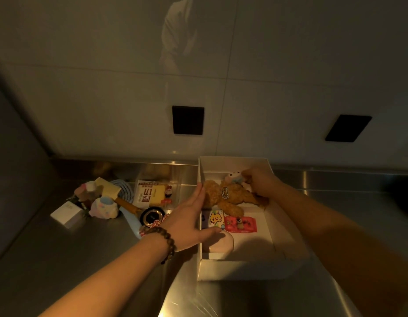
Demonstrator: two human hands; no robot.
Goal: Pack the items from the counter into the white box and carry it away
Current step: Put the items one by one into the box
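The white box (280, 236) stands open on the steel counter (61, 259). Inside lie a brown plush bear (230, 197), a small white-and-blue plush figure (233, 178), a red packet (240, 224), a colourful small card (216, 218) and a pink oval case (222, 244). My right hand (261, 183) reaches into the far end of the box, fingers pinched on the small plush figure. My left hand (189, 219) lies flat against the box's left wall, thumb over the rim, fingers spread. Left of the box, several loose items wait on the counter.
On the counter to the left are a white charger block (65, 213), a pastel plush (104, 207), a white sachet with red print (148, 194), a round black compact (152, 216), a blue cable (127, 191) and a red checked scrunchie (157, 224). Two black wall plates (187, 120) sit above.
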